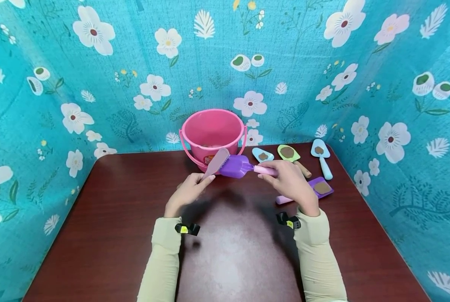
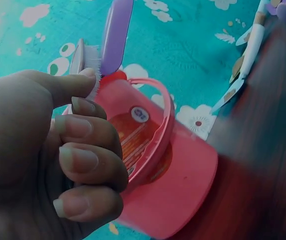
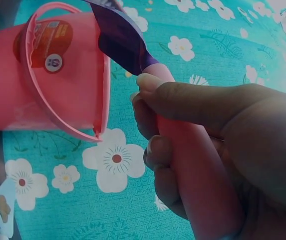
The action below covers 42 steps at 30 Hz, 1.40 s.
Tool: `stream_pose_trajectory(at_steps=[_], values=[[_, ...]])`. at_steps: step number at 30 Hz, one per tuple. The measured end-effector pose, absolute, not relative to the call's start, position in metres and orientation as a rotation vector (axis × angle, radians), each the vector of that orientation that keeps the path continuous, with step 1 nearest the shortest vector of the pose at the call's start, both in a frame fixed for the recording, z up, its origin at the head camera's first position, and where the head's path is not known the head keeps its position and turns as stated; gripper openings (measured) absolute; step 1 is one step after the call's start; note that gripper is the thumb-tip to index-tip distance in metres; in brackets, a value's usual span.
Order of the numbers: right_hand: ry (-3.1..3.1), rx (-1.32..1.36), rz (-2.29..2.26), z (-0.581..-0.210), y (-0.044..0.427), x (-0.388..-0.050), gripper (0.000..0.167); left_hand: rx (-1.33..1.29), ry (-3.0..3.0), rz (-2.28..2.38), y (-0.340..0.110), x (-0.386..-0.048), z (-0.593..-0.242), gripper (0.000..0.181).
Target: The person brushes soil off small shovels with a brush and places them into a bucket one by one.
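Note:
My left hand (image 1: 187, 193) grips a pinkish-mauve brush (image 1: 217, 161), whose pale bristles (image 2: 94, 57) show in the left wrist view. My right hand (image 1: 291, 180) holds a purple toy shovel (image 1: 235, 166) by its pink handle (image 3: 202, 170), thumb along the top. The bristles face the shovel's blade and seem to meet it; exact contact cannot be told. Both tools are raised in front of a pink bucket (image 1: 211, 126) at the back of the table. Its handle hangs down at the front, over an orange label (image 3: 45, 42). The bucket's floor is mostly out of sight.
On the right of the dark wooden table (image 1: 77, 235) lie a small light-blue tool head (image 1: 262, 154), a green shovel (image 1: 288, 152), a light-blue trowel (image 1: 320, 153) and another purple shovel (image 1: 323, 187), each with a brown patch. Flowered turquoise cloth (image 1: 126, 63) borders the table.

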State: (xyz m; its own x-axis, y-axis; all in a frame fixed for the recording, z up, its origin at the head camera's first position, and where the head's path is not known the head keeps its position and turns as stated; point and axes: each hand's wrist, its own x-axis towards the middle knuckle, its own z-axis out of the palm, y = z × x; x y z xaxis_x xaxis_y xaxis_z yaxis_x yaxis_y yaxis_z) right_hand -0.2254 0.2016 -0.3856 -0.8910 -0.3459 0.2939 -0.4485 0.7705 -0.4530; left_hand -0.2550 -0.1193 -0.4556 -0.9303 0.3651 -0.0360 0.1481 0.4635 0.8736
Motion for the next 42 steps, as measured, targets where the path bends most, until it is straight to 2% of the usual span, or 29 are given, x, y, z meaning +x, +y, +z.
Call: stream_pose_trajectory(at_steps=[5,12,25,37,42], values=[[-2.766,0.628,0.812,-0.385,0.201,-0.226,0.037,0.447,2.522,1.482,-0.13,-0.258,-0.457,0.039],[-2.761,0.629,0.85,-0.385,0.198,-0.226,0.038,0.484,2.377,1.644,-0.138,-0.258,-0.453,0.041],[-2.74,0.673,0.836,-0.389,0.193,-0.228,0.033,0.732,2.08,1.683,-0.101,-0.248,-0.446,0.038],[-2.757,0.625,0.798,-0.386,0.196,-0.225,0.036,0.494,2.341,1.531,-0.115,-0.252,-0.452,0.05],[-2.737,0.637,0.829,-0.385,0.197,-0.225,0.036,0.493,2.349,1.568,-0.127,-0.255,-0.452,0.044]])
